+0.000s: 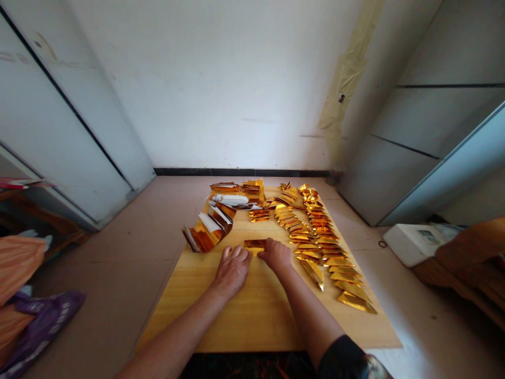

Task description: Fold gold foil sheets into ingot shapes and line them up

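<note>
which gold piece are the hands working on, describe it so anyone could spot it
Start at the wooden board on the floor. Near its middle, both hands press down side by side: left hand, right hand. The gold foil piece lies flat at their fingertips, alone, unlike the folded gold pieces lined up on the right.

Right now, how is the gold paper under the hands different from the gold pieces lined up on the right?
The gold paper under the hands is one flat rectangular strip; the lined-up gold pieces are many, folded into pointed shapes. The left hand and right hand press the strip; nothing touches the row. Both are shiny gold on the wooden board.
</note>
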Demonstrator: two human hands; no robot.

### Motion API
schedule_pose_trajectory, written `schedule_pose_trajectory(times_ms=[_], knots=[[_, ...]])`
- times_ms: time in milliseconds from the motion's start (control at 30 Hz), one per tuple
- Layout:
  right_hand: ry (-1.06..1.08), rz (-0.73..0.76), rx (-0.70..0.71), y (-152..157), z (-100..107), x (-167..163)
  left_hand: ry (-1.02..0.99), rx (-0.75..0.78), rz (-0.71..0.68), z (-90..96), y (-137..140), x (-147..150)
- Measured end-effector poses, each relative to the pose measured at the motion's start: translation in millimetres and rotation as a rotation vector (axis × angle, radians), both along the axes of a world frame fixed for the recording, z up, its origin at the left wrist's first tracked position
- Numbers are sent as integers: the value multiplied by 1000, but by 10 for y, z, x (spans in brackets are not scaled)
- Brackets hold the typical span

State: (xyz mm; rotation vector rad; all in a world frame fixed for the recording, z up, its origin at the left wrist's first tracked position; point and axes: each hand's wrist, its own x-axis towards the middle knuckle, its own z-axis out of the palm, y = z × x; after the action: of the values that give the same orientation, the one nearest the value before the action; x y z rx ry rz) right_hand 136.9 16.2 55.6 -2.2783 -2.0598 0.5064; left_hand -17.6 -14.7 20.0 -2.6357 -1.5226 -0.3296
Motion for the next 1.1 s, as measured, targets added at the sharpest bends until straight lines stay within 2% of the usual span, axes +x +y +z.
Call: schedule_pose_trajectory(times_ms=[333,467,733,933,1100], knots=[[82,17,3,103,-162,247,-20,-17,-16,41,-4,-44],[71,-36,7,106,-174,359,-44,-18,-27,33,-12,-64],[48,-20,-11,93,-160,385,-80,-32,-48,61,-40,-113],[35,-20,-9,92,-136,358,-112,-45,-59,-10,-7,-204],[-11,56,36,94,-158,321,-233,-38,-10,-118,66,-221]])
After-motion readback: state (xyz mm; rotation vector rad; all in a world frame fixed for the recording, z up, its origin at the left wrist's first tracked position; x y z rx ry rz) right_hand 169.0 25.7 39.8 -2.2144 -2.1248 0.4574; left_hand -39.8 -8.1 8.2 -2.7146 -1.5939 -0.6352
